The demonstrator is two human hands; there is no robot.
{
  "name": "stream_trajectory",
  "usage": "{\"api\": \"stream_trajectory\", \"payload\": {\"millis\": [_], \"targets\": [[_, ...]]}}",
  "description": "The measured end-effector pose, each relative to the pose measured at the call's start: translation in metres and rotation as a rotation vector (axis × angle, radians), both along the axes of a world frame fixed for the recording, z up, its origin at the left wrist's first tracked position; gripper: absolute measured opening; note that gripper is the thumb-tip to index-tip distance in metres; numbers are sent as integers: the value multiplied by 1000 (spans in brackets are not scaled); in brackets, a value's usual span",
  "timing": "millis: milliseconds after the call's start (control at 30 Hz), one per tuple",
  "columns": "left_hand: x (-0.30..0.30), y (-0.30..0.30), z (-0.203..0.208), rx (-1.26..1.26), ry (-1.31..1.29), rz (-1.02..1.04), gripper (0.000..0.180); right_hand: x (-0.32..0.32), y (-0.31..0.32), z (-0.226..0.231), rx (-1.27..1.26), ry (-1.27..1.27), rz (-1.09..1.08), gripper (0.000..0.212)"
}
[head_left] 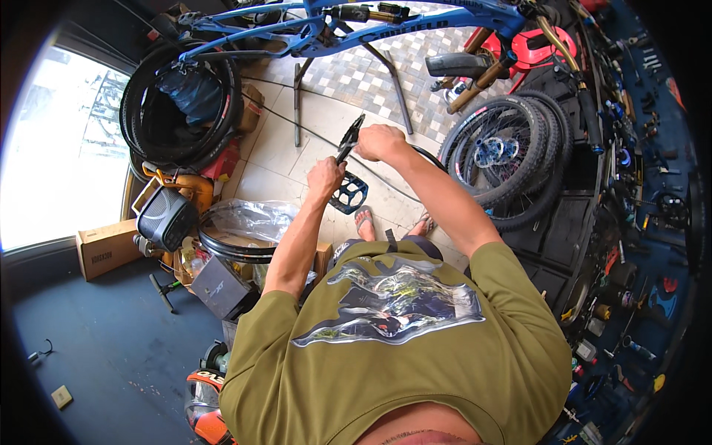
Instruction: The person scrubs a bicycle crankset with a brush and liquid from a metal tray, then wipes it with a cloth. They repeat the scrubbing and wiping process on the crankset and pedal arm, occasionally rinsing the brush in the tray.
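Taken as a single view from the wearer's head, facing steeply downward in wide fisheye. Placed nearest to the shirt (386, 363) at 6 o'clock, farther from the hands, left (326, 178) and right (380, 142), just toward 12 of centre. Extended outward to the bicycle frame (371, 34) at 12, tool wall (667, 237) at 3, window (67, 148) near 9.

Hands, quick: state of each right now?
Left hand: closed, holding the black crankset.
Right hand: closed beside the crankset; what its fingers grip is hidden.
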State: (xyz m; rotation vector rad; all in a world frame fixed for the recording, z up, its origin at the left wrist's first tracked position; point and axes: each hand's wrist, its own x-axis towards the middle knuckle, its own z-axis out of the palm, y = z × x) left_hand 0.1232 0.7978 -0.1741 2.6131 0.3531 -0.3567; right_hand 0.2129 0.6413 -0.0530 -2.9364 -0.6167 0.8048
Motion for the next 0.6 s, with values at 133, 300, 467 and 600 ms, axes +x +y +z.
{"api": "stream_trajectory", "payload": {"millis": [133,300,467,600], "targets": [[-2,0,-7,28,-37,0,46,5,-1,8,18,59,-63,37],[4,-4,-11,3,-23,55,58,10,-19,-2,39,35,-111,40],[9,3,-37,-92,66,247,70,-7,-39,9,133,65,-59,37],[9,12,-59,-242,163,241,73,-24,-53,0,111,-82,-125,39]]}}
